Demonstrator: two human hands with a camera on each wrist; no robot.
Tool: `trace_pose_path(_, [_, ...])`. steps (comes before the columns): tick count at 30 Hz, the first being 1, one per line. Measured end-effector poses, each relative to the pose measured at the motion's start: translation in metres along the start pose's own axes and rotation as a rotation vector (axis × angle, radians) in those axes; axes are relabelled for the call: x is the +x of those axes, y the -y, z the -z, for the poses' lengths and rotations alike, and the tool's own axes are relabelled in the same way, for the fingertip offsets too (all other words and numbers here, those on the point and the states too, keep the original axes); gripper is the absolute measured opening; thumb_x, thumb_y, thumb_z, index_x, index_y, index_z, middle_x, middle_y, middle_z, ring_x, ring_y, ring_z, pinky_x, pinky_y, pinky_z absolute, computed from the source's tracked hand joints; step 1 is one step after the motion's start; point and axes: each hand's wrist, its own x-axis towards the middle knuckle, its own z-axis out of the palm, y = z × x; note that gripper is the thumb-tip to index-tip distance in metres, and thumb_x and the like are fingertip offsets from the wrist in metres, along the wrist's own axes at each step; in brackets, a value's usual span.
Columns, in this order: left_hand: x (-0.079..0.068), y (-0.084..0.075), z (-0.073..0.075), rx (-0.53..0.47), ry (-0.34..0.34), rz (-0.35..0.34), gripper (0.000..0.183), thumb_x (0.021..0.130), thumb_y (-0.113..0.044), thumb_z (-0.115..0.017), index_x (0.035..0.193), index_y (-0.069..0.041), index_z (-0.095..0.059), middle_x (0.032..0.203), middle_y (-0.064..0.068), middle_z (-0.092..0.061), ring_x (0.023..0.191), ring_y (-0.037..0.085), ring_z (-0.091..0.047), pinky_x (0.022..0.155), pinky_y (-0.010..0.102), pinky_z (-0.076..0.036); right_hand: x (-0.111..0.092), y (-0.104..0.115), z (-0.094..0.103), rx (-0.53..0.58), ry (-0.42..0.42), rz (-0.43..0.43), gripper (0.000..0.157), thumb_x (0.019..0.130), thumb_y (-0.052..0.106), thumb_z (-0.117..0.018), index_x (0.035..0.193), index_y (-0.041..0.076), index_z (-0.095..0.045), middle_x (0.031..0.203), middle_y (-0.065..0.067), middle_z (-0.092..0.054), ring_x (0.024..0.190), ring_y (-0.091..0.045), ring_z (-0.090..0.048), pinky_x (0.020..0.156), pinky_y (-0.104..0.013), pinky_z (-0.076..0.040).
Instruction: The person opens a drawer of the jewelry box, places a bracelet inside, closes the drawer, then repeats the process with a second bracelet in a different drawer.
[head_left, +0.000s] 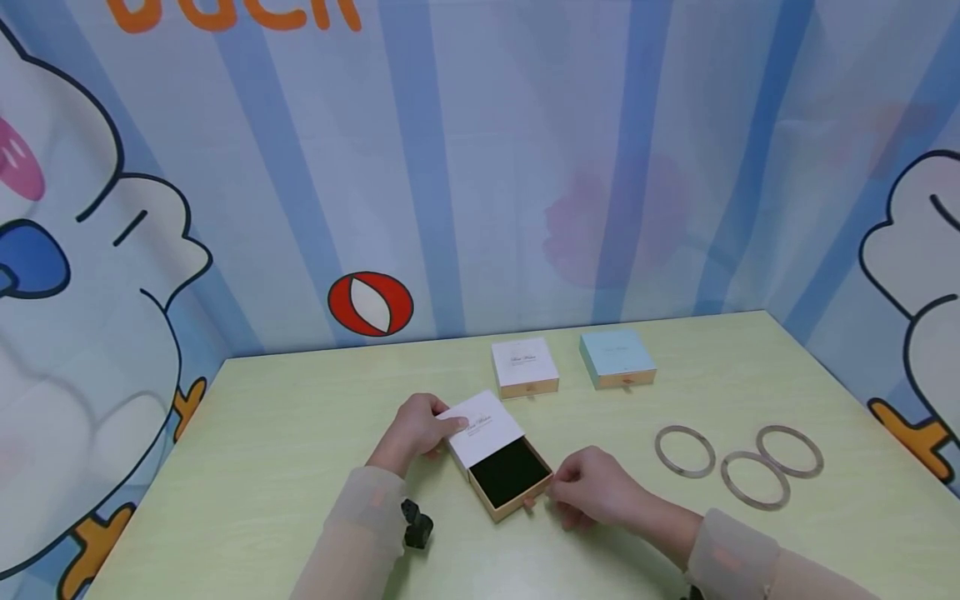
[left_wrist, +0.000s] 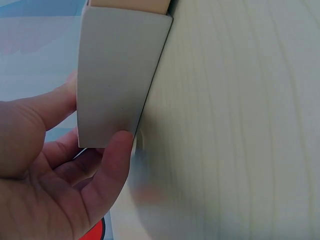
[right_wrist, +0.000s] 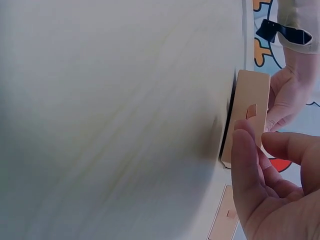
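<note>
A white slide-out box [head_left: 480, 429] lies at an angle on the table, its tan drawer [head_left: 500, 509] partly out and showing a dark lining. My left hand [head_left: 417, 425] grips the closed end of the white sleeve [left_wrist: 120, 75], thumb on one face and fingers on the other. Close by the drawer's right front corner is my right hand [head_left: 596, 490]. In the right wrist view, its thumb and fingers [right_wrist: 245, 150] stand a little apart in front of the drawer front [right_wrist: 250, 90]. The small pull tab [right_wrist: 251, 111] sticks out free; whether the fingertips touch the drawer is unclear.
Behind stand a second white box [head_left: 525, 367] and a light blue box [head_left: 617, 358], both closed. Several pale rings lie at the right: one ring [head_left: 685, 452] apart, another [head_left: 755, 481] touching a third [head_left: 790, 452]. A printed cloth backdrop [head_left: 510, 167] encloses the table.
</note>
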Motion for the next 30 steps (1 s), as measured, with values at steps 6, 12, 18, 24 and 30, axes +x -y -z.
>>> trace_pose_path(6, [0.001, 0.001, -0.001, -0.006, -0.002, 0.004, 0.033, 0.084, -0.028, -0.072, 0.104, -0.005, -0.060, 0.093, 0.009, -0.056, 0.065, 0.019, -0.052, 0.055, 0.025, -0.047, -0.001, -0.001, 0.003, -0.005, -0.030, -0.010, 0.014, 0.086, 0.012, -0.064, 0.079, 0.001, -0.067, 0.065, -0.006, -0.063, 0.054, -0.015, -0.062, 0.051, -0.029, -0.052])
trace_pose_path(12, [0.004, 0.002, -0.002, -0.013, -0.001, 0.016, 0.033, 0.083, -0.028, -0.073, 0.103, -0.005, -0.061, 0.093, 0.009, -0.056, 0.066, 0.020, -0.052, 0.055, 0.026, -0.047, -0.001, -0.002, 0.006, -0.038, -0.066, -0.026, 0.012, 0.086, 0.012, -0.065, 0.080, 0.003, -0.068, 0.066, -0.005, -0.063, 0.056, -0.014, -0.059, 0.053, -0.030, -0.052])
trace_pose_path(18, [0.004, 0.001, -0.001, -0.011, -0.002, 0.018, 0.033, 0.083, -0.029, -0.073, 0.103, -0.006, -0.061, 0.092, 0.009, -0.056, 0.065, 0.019, -0.052, 0.055, 0.026, -0.047, -0.002, -0.002, 0.010, -0.070, -0.091, -0.031, 0.010, 0.085, 0.012, -0.066, 0.081, 0.003, -0.068, 0.068, -0.004, -0.062, 0.058, -0.013, -0.058, 0.054, -0.029, -0.052])
trace_pose_path(24, [0.001, 0.000, -0.002, 0.000, -0.002, 0.008, 0.033, 0.084, -0.029, -0.072, 0.104, -0.005, -0.060, 0.092, 0.009, -0.056, 0.065, 0.018, -0.051, 0.056, 0.025, -0.047, -0.005, -0.004, 0.016, -0.077, -0.108, -0.030, 0.010, 0.085, 0.011, -0.066, 0.081, 0.003, -0.067, 0.070, -0.005, -0.062, 0.059, -0.013, -0.060, 0.055, -0.030, -0.052])
trace_pose_path(30, [0.002, 0.001, -0.001, 0.000, -0.002, 0.003, 0.032, 0.084, -0.028, -0.072, 0.104, -0.005, -0.061, 0.093, 0.009, -0.056, 0.069, 0.019, -0.052, 0.057, 0.025, -0.048, -0.004, -0.009, 0.022, -0.067, -0.116, -0.024, 0.010, 0.085, 0.011, -0.066, 0.081, 0.002, -0.067, 0.070, -0.005, -0.063, 0.059, -0.013, -0.061, 0.055, -0.030, -0.053])
